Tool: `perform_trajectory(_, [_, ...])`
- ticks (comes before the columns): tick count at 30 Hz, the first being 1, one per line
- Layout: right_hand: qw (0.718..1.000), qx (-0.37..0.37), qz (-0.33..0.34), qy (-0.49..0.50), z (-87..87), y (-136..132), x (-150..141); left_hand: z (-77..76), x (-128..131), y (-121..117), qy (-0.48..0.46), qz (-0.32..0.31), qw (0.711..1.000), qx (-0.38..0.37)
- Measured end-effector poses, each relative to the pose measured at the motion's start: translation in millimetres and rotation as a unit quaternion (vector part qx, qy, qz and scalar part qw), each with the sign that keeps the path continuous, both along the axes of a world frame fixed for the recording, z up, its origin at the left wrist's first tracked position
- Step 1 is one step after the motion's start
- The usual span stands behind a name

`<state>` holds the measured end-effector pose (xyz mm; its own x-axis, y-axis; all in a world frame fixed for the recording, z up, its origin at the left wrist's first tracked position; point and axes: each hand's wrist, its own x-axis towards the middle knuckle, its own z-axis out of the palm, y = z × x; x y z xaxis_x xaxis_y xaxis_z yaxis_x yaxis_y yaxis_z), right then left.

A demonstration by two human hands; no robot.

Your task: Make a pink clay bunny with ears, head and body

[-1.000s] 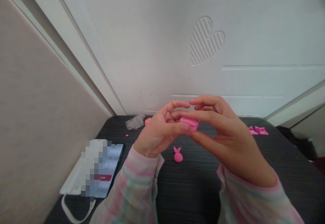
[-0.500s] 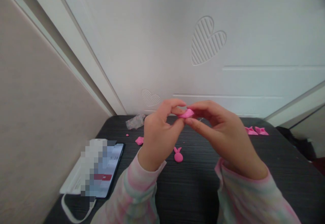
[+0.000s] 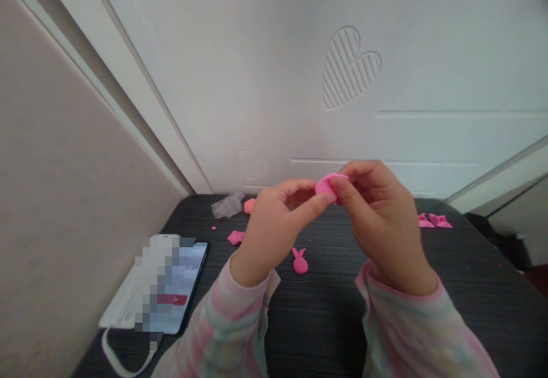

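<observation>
Between the fingertips of both hands, above the dark table, is a flattened piece of pink modelling clay (image 3: 326, 185). My left hand (image 3: 278, 218) pinches its left side with thumb and fingers. On the right side, my right hand (image 3: 379, 218) grips it, the thumb pressed on its face. Below the hands lies a small pink clay rabbit head (image 3: 300, 265) with two pointed ears. A pink clay lump (image 3: 235, 237) rests beside my left wrist, partly covered by it. An orange lump (image 3: 249, 205) shows just behind my left hand.
A crumpled clear wrapper (image 3: 228, 205) lies at the table's back left, with a tiny pink bit (image 3: 214, 228) near it. Pink folded pieces (image 3: 440, 221) sit at the back right. A phone (image 3: 188, 286), partly blurred out, lies at the left. A white door (image 3: 274, 81) stands behind the table.
Both hands have turned the pink clay, so it now shows a broader, flatter face slightly further right. My right thumb has moved up onto it. The orange lump has come into view.
</observation>
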<state>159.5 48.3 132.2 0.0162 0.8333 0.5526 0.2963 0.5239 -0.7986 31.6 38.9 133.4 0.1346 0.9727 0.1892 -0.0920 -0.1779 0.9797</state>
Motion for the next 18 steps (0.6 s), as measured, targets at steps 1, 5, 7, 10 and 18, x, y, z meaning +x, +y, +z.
perform_trajectory(1, [1.000, 0.004, 0.003, 0.002, -0.9, -0.1, -1.1, 0.5, 0.1, 0.0, -0.016, -0.003, 1.000, -0.009])
perform_trajectory(5, [0.998, -0.012, 0.048, 0.023, -2.7, -1.0, -4.2, 0.7, -0.4, 0.4, -0.063, 0.014, 0.998, -0.021])
perform_trajectory(7, [0.997, -0.028, 0.065, 0.039, -2.4, -1.8, -4.6, 1.0, -0.5, -0.1, -0.069, 0.033, 0.997, -0.011])
perform_trajectory(10, [0.994, -0.049, 0.075, 0.058, -1.1, -3.1, -3.9, 2.2, -0.7, -1.5, -0.059, 0.047, 0.997, -0.001])
perform_trajectory(18, [0.991, -0.077, 0.087, 0.068, 1.5, -5.2, -3.1, -0.9, -4.4, -0.4, -0.049, 0.026, 0.998, -0.004])
